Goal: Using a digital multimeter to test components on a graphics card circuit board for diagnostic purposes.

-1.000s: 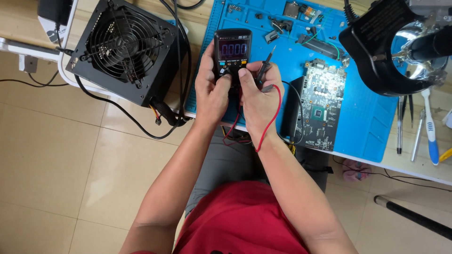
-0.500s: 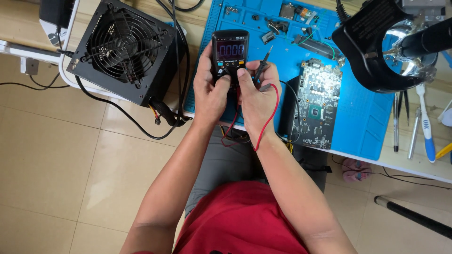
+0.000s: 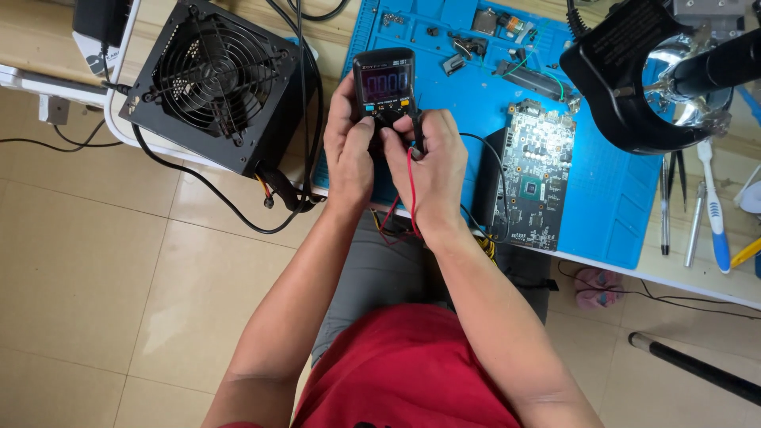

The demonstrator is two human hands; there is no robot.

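Observation:
A black handheld multimeter with a lit purple display lies over the blue work mat. My left hand grips its left side, thumb on the buttons below the display. My right hand holds its lower right side and pinches the red and black probe leads, which trail down past my wrist. A bare green circuit board lies on the mat just right of my right hand.
A black power supply with a round fan grille sits left of the meter, its cables hanging off the table edge. A black magnifier lamp stands at upper right. Tweezers, a toothbrush and small parts lie about.
My right thumb has shifted on the meter's lower part, and the red lead now runs straight down across my right hand. The meter stays in place.

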